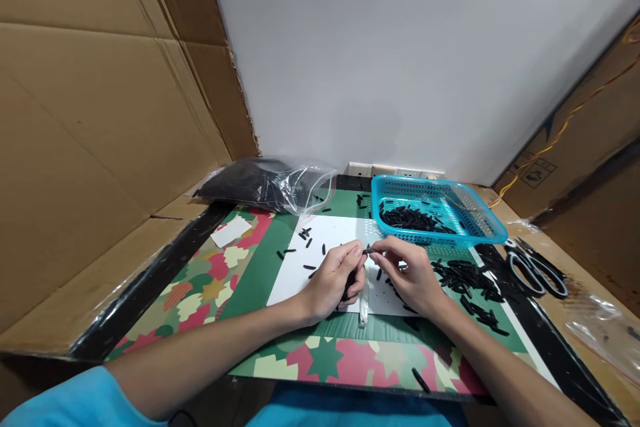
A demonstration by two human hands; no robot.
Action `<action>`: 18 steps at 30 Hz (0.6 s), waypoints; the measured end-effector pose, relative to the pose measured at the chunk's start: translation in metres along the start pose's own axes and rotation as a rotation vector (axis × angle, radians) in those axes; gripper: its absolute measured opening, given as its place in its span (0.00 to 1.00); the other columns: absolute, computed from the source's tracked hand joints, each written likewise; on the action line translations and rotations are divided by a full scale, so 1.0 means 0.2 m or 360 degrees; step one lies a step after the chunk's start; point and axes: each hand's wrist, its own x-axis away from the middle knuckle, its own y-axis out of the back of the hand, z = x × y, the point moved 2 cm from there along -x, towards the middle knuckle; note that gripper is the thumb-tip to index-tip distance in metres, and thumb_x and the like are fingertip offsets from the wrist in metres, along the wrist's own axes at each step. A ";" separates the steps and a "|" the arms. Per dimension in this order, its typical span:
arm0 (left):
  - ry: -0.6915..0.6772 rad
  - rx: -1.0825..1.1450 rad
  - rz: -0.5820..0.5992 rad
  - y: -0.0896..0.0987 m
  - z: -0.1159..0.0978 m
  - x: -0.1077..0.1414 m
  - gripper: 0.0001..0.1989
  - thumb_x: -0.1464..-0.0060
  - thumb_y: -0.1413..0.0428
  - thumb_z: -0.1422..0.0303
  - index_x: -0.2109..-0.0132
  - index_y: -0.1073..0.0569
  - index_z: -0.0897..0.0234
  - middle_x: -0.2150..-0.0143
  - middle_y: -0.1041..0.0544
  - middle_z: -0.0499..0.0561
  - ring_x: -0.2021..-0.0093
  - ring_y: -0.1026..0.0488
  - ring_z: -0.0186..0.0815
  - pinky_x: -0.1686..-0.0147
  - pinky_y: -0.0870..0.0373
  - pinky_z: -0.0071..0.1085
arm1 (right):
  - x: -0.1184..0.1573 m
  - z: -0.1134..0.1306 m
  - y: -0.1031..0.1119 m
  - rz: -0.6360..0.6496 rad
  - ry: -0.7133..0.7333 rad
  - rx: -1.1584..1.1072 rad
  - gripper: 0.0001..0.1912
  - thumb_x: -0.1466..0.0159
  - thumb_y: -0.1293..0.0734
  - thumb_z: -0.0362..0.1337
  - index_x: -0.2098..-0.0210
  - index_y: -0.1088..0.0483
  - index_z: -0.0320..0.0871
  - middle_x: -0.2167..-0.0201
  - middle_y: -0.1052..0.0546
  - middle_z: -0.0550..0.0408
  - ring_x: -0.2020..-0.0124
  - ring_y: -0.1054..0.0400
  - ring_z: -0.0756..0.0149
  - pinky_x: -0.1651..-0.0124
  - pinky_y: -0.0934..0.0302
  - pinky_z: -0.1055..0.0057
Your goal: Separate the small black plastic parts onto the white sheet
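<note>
A small, dark, rod-like piece (369,251) spans the gap between my two hands, above a white sheet (290,283). My left hand (337,277) is closed, with thumb and forefinger pinching one end of it; something dark also shows under its curled fingers, too hidden to name. On the other end, my right hand (407,273) closes thumb and fingertips. Similar black pieces (309,267) lie scattered on the sheet. A narrow whitish strip (364,313) lies below the hands.
A blue perforated basket (487,233) holds many black pieces. More form a pile (463,277) at right, beside scissors (533,270). A clear bag (260,187) of dark contents lies at the back left. Cardboard (100,93) walls the left; power sockets (385,171) line the back wall.
</note>
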 end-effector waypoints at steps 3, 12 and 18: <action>0.0003 0.0019 -0.0002 0.00 0.00 0.00 0.22 0.29 0.48 0.46 0.63 0.40 0.58 0.80 0.36 0.37 0.86 0.48 0.23 0.86 0.46 0.19 | 0.00 0.00 0.00 -0.0007 0.0001 -0.0005 0.13 0.22 0.34 0.43 0.60 0.22 0.43 0.70 0.22 0.54 0.76 0.34 0.69 0.72 0.39 0.72; -0.0043 0.0024 0.0015 -0.01 0.01 0.00 0.22 0.27 0.50 0.46 0.61 0.38 0.58 0.80 0.38 0.36 0.85 0.50 0.23 0.86 0.47 0.18 | 0.01 -0.01 0.01 -0.0010 0.0003 -0.0008 0.14 0.22 0.33 0.44 0.59 0.21 0.43 0.69 0.21 0.54 0.75 0.33 0.69 0.71 0.38 0.71; -0.0057 -0.0012 0.0053 0.01 0.03 0.00 0.23 0.28 0.48 0.47 0.64 0.38 0.59 0.80 0.37 0.38 0.85 0.48 0.23 0.86 0.48 0.18 | 0.01 -0.01 0.04 0.0042 0.0041 0.0043 0.16 0.22 0.35 0.46 0.59 0.21 0.44 0.69 0.21 0.53 0.74 0.33 0.68 0.70 0.38 0.70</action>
